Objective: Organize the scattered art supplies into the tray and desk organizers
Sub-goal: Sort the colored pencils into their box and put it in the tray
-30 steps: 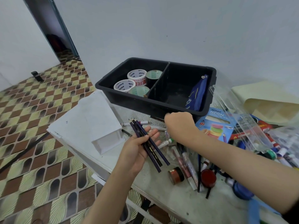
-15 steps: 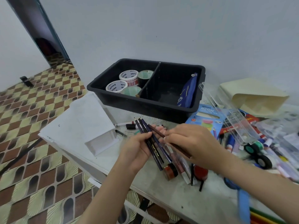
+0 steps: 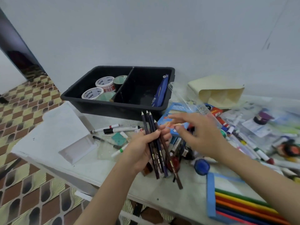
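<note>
Change from 0.5 s ago: the right hand (image 3: 199,135) has let go of the brown pencil it was pinching. It now hovers over the blue neon box (image 3: 176,109) with its fingers spread and holding nothing, motion-blurred. That pencil has joined the bundle of dark pencils (image 3: 151,127), where four tips show. The left hand (image 3: 142,150) grips the bundle with fingers and thumb curled round it, tips pointing up at the black tray (image 3: 97,105); it has swung more upright.

Surface: a pale table (image 3: 162,192) against a grey-white wall (image 3: 162,38). The tray's left compartment holds tape rolls (image 3: 92,95); the right holds a blue pouch (image 3: 159,93). A white organizer (image 3: 53,132) lies left of the hands, with markers (image 3: 112,127) between it and the tray. More supplies are scattered to the right, near a cream envelope (image 3: 217,90).

Room: patterned tile floor (image 3: 24,108) at left.
</note>
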A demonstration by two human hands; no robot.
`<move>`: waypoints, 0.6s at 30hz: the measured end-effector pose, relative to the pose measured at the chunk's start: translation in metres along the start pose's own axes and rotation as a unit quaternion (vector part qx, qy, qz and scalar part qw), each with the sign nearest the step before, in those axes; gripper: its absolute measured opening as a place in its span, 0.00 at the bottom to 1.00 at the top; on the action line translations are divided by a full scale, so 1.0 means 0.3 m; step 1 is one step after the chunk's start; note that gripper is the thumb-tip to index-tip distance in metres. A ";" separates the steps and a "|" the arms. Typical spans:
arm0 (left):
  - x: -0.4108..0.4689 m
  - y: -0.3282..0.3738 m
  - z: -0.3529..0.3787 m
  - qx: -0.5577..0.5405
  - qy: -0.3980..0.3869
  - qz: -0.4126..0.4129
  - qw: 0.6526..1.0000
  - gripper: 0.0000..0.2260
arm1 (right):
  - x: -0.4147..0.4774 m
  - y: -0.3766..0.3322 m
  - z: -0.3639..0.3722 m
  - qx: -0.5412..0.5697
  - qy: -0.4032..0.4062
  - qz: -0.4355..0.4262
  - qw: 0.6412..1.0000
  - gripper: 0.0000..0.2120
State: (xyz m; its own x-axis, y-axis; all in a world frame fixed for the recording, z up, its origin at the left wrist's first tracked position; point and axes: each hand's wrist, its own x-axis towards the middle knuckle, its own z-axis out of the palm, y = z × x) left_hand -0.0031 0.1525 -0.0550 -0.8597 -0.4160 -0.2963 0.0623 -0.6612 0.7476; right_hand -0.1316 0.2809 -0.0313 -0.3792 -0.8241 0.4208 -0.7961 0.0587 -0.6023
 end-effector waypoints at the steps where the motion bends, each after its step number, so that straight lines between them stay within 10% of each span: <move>1: -0.005 -0.012 0.024 0.015 -0.025 -0.012 1.000 0.10 | 0.007 0.000 -0.019 0.039 -0.001 0.050 0.998 0.13; 6: -0.020 -0.082 0.152 0.086 -0.098 -0.043 0.990 0.09 | 0.003 0.033 -0.128 0.224 -0.057 0.214 0.949 0.13; 18: -0.030 -0.229 0.349 0.145 -0.228 -0.143 0.952 0.10 | -0.219 0.127 -0.352 0.307 0.048 0.262 0.914 0.19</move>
State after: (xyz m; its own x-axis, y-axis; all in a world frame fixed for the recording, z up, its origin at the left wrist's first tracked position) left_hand -0.0528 0.2669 -0.0417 -0.9553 0.1139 -0.2728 -0.2934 -0.4796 0.8270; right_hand -0.1868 0.3969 -0.0104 -0.6952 -0.7188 0.0055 -0.0897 0.0792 -0.9928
